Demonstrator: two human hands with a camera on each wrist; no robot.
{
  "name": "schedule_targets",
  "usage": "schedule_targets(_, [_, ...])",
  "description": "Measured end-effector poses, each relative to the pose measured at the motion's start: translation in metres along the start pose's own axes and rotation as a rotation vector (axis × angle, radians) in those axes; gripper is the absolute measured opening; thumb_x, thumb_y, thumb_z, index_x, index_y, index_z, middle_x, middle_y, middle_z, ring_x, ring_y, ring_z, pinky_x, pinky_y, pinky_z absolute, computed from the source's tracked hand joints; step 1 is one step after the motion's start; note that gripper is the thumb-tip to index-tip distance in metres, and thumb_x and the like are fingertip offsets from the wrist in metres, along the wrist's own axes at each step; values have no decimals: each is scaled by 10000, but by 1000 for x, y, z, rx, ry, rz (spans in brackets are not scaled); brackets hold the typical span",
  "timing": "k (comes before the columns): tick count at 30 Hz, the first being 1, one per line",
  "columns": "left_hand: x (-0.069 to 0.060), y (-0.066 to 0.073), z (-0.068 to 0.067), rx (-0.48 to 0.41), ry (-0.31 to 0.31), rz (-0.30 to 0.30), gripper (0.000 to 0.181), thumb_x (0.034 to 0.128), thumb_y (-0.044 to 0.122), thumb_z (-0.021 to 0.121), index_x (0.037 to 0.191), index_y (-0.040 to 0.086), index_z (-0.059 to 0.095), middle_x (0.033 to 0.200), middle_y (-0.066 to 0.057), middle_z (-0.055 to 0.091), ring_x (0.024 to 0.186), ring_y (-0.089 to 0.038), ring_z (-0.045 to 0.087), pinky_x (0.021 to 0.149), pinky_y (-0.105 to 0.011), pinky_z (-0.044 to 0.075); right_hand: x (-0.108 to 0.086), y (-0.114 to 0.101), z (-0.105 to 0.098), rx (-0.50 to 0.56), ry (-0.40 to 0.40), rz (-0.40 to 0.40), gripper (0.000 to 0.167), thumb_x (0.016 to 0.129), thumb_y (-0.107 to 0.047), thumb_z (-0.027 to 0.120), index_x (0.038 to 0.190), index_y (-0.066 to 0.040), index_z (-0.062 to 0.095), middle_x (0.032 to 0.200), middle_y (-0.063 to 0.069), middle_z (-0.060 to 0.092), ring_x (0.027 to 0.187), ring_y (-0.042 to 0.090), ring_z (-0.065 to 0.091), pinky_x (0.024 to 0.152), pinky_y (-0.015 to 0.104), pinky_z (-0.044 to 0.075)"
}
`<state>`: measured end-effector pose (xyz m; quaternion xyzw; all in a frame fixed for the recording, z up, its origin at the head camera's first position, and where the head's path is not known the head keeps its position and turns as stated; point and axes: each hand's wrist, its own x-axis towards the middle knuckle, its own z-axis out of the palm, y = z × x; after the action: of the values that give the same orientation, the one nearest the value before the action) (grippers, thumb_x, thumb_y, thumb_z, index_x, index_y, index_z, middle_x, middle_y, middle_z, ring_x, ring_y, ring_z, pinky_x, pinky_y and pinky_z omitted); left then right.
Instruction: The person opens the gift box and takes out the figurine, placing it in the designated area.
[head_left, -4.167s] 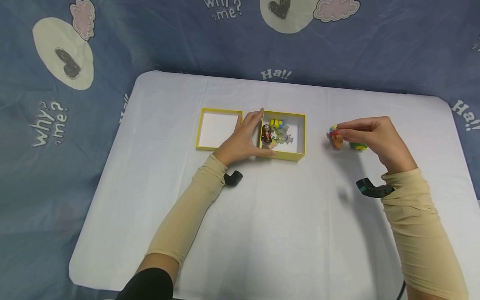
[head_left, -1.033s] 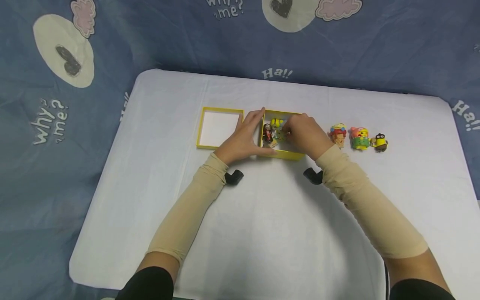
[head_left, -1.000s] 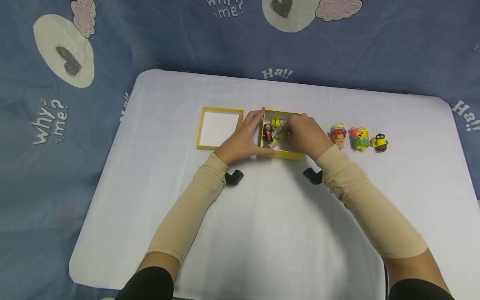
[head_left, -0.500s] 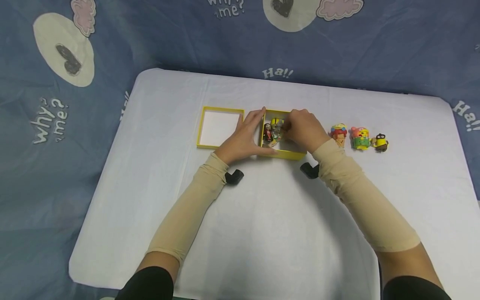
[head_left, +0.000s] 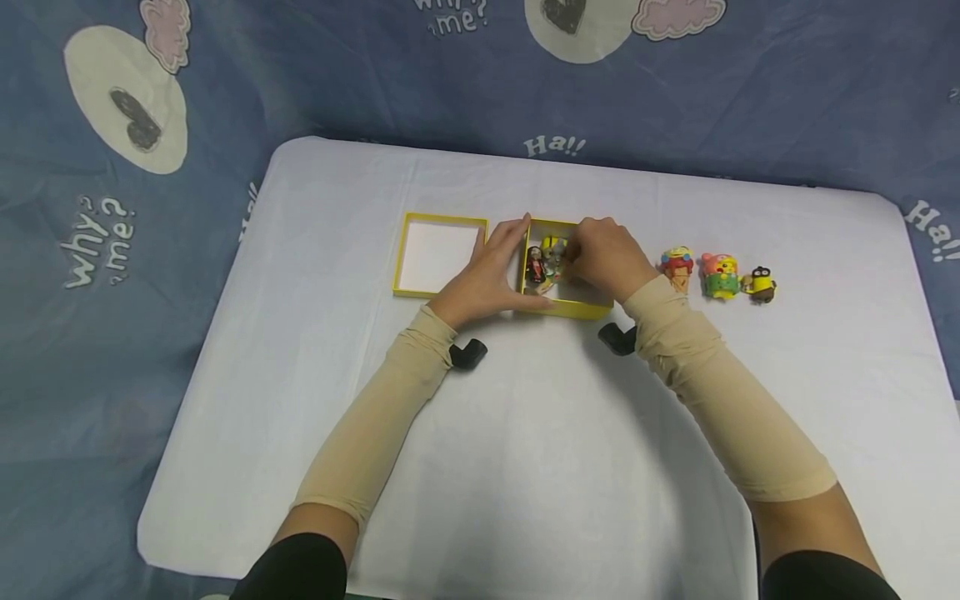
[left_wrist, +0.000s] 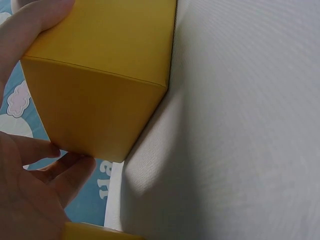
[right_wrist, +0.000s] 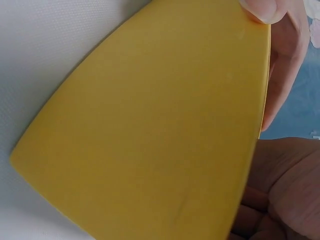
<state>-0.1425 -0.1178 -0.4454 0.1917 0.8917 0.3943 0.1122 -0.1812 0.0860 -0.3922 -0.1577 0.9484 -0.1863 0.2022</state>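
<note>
A shallow yellow box with a white inside stands on the table, several small toy figurines in it. My left hand grips its left end, thumb on the front wall, fingers toward the back. My right hand reaches down into the box from the right with bent fingers. Its fingertips are hidden, so I cannot tell whether they pinch a greyish figurine. Beside that figurine lies one in black and red. In the right wrist view, the box wall covers most of my right hand.
Left of the box lies its yellow-rimmed lid, white inside up. To the right stand an ice-cream-cone figurine, a pink-and-green one and a small yellow-and-brown one. A blue printed cloth hangs behind the white table.
Earlier my right hand held the ice-cream-cone figurine at the right; it has let go and moved left into the box. Lately it shifted slightly left there. My left hand has stayed put.
</note>
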Motion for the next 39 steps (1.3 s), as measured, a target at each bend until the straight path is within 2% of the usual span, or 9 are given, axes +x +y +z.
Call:
schedule_targets(5, [-1,1,-1,-11,3,-3,1300,731,589,884,1672,106,128,1677,-69,260,1604,-214,186,1329,-435,-133,0,0,0,-1,3,-9,185,850,-88,820,990,30,791,989,202,783,914,347,752,887,522,617])
schedule_targets(12, [-1,1,-1,2,3,-9,1296,736,586,882,1672,106,124,1677,-75,260,1602,-223,194,1332,-449,-121,0,2,0,10,18,-44,188,826,-113,855,948,20,801,938,183,787,855,318,746,818,496,616])
schedule_targets(22, [1,0,0,-4,6,2,1291,739,588,880,1670,97,133,1670,-84,269,1598,-238,205,1331,-459,-119,0,6,0,34,33,-52,162,827,-102,849,924,19,802,907,175,784,798,284,724,759,462,608])
schedule_targets(31, [1,-2,2,8,-1,-7,1302,733,608,875,1675,124,118,1684,-68,251,1607,-213,181,1329,-434,-133,-2,8,0,49,39,-40,148,834,-106,840,899,20,798,893,174,776,765,272,700,716,438,595])
schedule_targets(39, [1,-2,2,4,8,3,1289,741,597,873,1672,106,129,1673,-73,265,1599,-220,200,1330,-458,-126,-6,5,-2,49,52,-23,120,835,-97,818,867,18,800,879,174,775,766,283,701,707,442,595])
